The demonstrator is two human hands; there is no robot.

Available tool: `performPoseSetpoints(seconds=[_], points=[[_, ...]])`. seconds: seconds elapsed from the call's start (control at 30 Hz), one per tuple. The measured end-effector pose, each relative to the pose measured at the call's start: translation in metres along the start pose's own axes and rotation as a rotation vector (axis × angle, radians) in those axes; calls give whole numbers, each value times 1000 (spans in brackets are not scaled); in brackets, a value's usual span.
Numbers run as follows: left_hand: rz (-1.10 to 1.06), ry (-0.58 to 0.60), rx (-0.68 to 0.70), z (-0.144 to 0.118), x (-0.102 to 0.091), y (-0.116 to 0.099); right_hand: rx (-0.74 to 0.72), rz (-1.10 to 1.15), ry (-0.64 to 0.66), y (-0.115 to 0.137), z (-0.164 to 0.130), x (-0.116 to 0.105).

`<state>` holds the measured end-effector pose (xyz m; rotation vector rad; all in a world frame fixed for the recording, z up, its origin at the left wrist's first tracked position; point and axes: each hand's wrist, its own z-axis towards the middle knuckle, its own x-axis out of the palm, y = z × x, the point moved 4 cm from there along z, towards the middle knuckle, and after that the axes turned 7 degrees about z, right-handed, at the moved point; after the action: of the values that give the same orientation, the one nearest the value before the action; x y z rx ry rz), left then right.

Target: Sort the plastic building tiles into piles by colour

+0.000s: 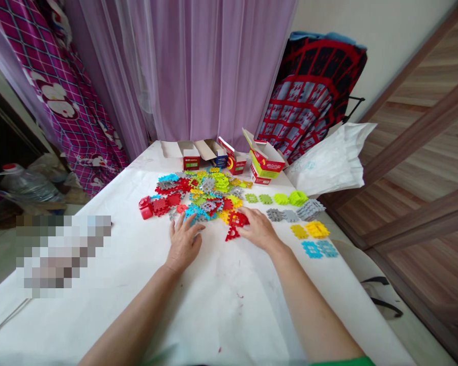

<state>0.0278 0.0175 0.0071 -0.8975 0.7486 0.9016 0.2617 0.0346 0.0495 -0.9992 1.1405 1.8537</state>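
Note:
A mixed heap of plastic interlocking building tiles (pixel 204 185) in red, blue, yellow, green and grey lies mid-table. My left hand (pixel 183 244) rests at its near edge with fingers spread, the fingertips by a blue tile (pixel 196 211), holding nothing. On the right of the heap's front, my right hand (pixel 257 229) closes its fingers on a red tile (pixel 237 219) with window-like openings. Just below that, a red triangular piece (pixel 232 234) lies near the thumb. Sorted tiles stand in rows to the right: green (pixel 281 199), grey (pixel 311 209), yellow (pixel 317 230) and blue (pixel 312 249).
Several opened cardboard boxes (pixel 267 160) stand along the table's back edge. A white bag (pixel 332 162) sits at the right rear corner. A red cube-shaped piece (pixel 145 208) is left of the heap. A blurred-out patch covers the table's left edge.

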Motion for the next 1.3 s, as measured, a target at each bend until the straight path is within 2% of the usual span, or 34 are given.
performPoseSetpoints(seconds=[0.13, 0.23, 0.37, 0.73, 0.87, 1.07, 1.3], points=[[-8, -6, -11, 1, 4, 4, -33, -14, 115, -48, 18, -24], [-3, -10, -16, 0, 6, 6, -87, -42, 212, -61, 29, -28], [9, -17, -20, 0, 8, 7, -125, -40, 299, -58, 37, -26], [0, -6, -19, 1, 9, 8, -128, -25, 382, -67, 39, -15], [16, 20, -21, 2, 6, 6, -161, -49, 396, -57, 37, -15], [62, 64, -27, 2, 1, 3, -133, -164, 513, -39, 43, -13], [78, 64, -24, 3, 3, 5, -140, -228, 604, -33, 55, -8]])
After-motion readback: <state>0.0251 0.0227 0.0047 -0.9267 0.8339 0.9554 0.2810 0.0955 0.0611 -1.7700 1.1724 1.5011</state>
